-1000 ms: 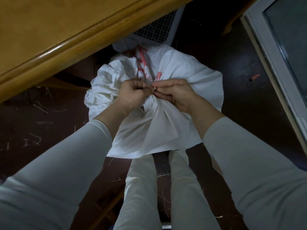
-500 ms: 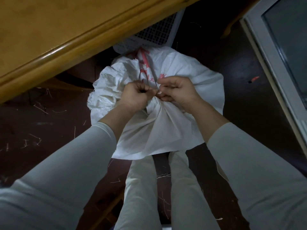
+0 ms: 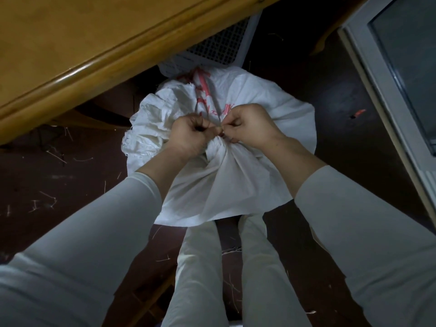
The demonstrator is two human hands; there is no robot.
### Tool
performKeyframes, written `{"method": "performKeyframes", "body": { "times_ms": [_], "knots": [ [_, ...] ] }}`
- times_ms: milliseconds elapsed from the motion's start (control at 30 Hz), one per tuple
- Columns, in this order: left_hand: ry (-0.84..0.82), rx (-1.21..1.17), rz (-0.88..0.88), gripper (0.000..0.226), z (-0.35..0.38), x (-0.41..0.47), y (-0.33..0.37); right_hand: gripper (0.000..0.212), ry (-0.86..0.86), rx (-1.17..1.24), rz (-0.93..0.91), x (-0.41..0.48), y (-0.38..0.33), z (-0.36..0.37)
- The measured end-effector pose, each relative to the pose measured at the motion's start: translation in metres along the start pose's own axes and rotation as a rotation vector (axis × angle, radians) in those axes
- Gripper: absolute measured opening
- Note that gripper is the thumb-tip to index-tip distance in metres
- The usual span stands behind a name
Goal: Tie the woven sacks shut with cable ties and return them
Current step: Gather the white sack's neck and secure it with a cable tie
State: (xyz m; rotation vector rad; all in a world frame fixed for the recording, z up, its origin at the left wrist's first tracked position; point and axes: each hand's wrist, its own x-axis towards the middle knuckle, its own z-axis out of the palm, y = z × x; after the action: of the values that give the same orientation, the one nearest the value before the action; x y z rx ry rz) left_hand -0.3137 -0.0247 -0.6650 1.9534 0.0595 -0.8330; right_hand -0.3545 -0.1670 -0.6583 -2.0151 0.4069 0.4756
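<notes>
A white woven sack (image 3: 236,185) with red print stands on the dark floor in front of my legs, its mouth bunched into a gathered neck. My left hand (image 3: 188,135) is closed around the neck from the left. My right hand (image 3: 250,125) pinches something small at the neck, fingertip to fingertip with the left. Whether a cable tie is between the fingers is hidden by them.
A wooden table edge (image 3: 99,67) overhangs at the upper left. A white perforated plastic crate (image 3: 219,46) stands behind the sack. A metal-framed door or window (image 3: 387,95) runs along the right. Loose fibres litter the floor (image 3: 54,156).
Both hands have stayed at the sack's neck with small finger movements. The ruffled mouth of the sack has shifted slightly; the camera view has drifted a little.
</notes>
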Motion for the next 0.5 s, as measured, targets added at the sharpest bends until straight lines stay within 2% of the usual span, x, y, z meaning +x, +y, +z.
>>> {"method": "performKeyframes", "body": {
  "times_ms": [100, 200, 267, 333, 500],
  "knots": [
    [0.015, -0.029, 0.032, 0.006, 0.0017, -0.003, 0.0028, 0.008, 0.002, -0.091, -0.056, 0.0006, -0.0033, -0.0011],
    [0.079, 0.026, 0.102, 0.015, 0.0012, -0.0045, 0.0015, 0.012, 0.046, -0.201, -0.125, 0.0012, -0.0069, -0.0006],
    [0.099, 0.067, 0.123, 0.006, 0.0009, -0.0043, -0.0011, 0.013, 0.064, -0.251, -0.149, 0.0008, -0.0075, 0.0003],
    [0.117, 0.08, 0.132, 0.012, 0.0012, -0.0053, -0.0016, 0.014, 0.089, -0.28, -0.161, 0.001, -0.0067, 0.0016],
    [0.155, 0.058, 0.108, 0.008, 0.0017, -0.0076, 0.0008, 0.011, 0.143, -0.263, -0.133, 0.0027, -0.0024, 0.0059]
  ]
}}
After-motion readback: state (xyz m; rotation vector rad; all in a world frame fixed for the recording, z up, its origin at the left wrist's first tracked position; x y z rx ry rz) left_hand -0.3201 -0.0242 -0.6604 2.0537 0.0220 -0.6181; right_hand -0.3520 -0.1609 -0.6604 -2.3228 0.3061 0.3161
